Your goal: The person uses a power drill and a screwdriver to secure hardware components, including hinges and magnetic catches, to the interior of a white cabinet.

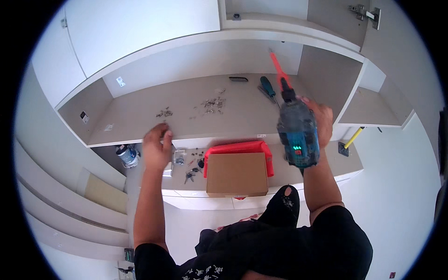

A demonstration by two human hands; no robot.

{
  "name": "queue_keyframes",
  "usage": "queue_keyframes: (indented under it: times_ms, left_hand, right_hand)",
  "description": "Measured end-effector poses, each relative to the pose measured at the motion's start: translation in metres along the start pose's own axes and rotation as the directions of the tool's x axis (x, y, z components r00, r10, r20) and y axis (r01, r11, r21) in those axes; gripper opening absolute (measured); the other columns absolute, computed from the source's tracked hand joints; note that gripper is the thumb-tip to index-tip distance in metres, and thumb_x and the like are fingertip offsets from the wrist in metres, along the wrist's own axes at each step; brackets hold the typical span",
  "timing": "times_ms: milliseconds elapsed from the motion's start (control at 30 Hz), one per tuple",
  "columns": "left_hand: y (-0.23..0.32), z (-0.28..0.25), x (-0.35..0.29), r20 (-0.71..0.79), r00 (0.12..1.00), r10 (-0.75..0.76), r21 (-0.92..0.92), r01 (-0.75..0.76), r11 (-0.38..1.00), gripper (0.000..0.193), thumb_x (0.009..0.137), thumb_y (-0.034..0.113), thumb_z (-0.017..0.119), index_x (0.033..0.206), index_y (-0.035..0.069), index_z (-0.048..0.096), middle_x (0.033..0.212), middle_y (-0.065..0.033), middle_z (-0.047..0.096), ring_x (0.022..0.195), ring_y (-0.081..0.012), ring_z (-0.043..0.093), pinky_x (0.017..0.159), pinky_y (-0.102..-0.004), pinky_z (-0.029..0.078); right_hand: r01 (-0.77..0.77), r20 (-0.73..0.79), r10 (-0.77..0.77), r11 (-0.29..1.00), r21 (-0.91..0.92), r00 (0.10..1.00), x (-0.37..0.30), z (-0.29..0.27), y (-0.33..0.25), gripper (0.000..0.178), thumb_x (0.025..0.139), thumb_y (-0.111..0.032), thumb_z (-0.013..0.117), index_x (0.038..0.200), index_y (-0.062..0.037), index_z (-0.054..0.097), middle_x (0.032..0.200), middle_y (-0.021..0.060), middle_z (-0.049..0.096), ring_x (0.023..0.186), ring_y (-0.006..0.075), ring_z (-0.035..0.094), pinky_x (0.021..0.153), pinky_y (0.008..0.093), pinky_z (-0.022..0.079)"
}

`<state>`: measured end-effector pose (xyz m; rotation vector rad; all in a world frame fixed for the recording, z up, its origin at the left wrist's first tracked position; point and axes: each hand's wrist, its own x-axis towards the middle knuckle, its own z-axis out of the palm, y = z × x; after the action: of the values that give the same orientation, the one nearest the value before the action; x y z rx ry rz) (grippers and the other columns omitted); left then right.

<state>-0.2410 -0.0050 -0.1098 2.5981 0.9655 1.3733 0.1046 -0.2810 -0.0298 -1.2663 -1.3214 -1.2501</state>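
Note:
My right hand (322, 116) is wrapped round the grip of a teal and black cordless drill (298, 133), raised at the right. A long bit with a red sleeve (278, 69) points up and away from its chuck. At the front edge of the open shelf (140, 121), my left hand (157, 142) has its fingers curled and the thumb close to them; anything between them is too small to name. Just beyond those fingers lies a small pile of metal fittings (164, 112). A larger heap of small hardware (213, 105) sits further right on the shelf.
A teal-handled screwdriver (267, 86) and a dark flat piece (238, 79) lie on the shelf. Below stand a cardboard box (237, 173) on a red tray (212, 150), keys (189, 176), and a blue-white bottle (127, 155). An open door's hinge (368, 14) juts out at upper right.

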Motion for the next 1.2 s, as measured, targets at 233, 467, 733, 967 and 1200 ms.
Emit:
queue_keyframes:
  times_ms: [233,467,733,967,1200]
  left_hand:
    - [0.160,-0.024,0.026,0.066,0.980,0.187,-0.623,-0.106,0.775,0.049,0.100,0.018,0.068,0.145,0.005,0.056,0.149,-0.0178,0.058,0.129,-0.0309,0.064,0.106,-0.0435,0.051]
    - [0.224,-0.047,0.046,-0.082,0.943,0.321,-0.653,-0.295,0.697,0.067,0.097,0.027,0.072,0.156,0.007,0.045,0.162,-0.0214,0.042,0.137,-0.0331,0.057,0.108,-0.0448,0.050]
    - [0.278,-0.061,0.081,-0.275,0.816,0.509,-0.400,-0.578,0.711,0.066,0.090,0.031,0.079,0.147,0.007,0.056,0.160,-0.0267,0.040,0.145,-0.0423,0.046,0.117,-0.0489,0.040]
    - [0.271,-0.025,0.091,-0.357,0.777,0.518,-0.377,-0.627,0.682,0.050,0.085,0.029,0.083,0.127,0.008,0.066,0.158,-0.0252,0.043,0.147,-0.0455,0.043,0.120,-0.0534,0.036]
    - [0.240,-0.018,0.106,-0.364,0.678,0.639,-0.338,-0.735,0.588,0.039,0.084,0.031,0.084,0.113,0.009,0.070,0.151,-0.0230,0.053,0.146,-0.0500,0.044,0.121,-0.0595,0.033]
  right_hand:
    - [0.002,0.084,-0.006,0.999,0.048,0.996,0.055,0.010,-0.012,0.066,0.071,-0.020,0.088,0.133,-0.0113,0.067,0.116,0.0064,0.077,0.099,0.0219,0.072,0.088,0.0388,0.044]
    - [-0.038,0.277,0.040,0.999,-0.013,0.960,0.092,-0.017,-0.024,0.071,0.071,-0.016,0.083,0.139,-0.0125,0.063,0.112,0.0086,0.076,0.101,0.0277,0.073,0.088,0.0417,0.046]
    - [0.053,0.432,-0.002,0.993,-0.107,0.902,0.129,-0.038,-0.035,0.066,0.073,-0.016,0.080,0.137,-0.0122,0.063,0.105,0.0077,0.074,0.095,0.0281,0.073,0.086,0.0443,0.047]
    - [0.055,0.364,-0.003,0.989,-0.135,0.931,0.100,-0.017,-0.040,0.060,0.079,-0.018,0.073,0.137,-0.0104,0.062,0.105,0.0054,0.070,0.088,0.0258,0.071,0.082,0.0428,0.045]
    - [-0.005,0.229,0.048,0.983,-0.184,0.972,0.075,0.015,-0.051,0.054,0.085,-0.018,0.067,0.138,-0.0097,0.062,0.102,0.0031,0.069,0.084,0.0214,0.070,0.081,0.0416,0.043]
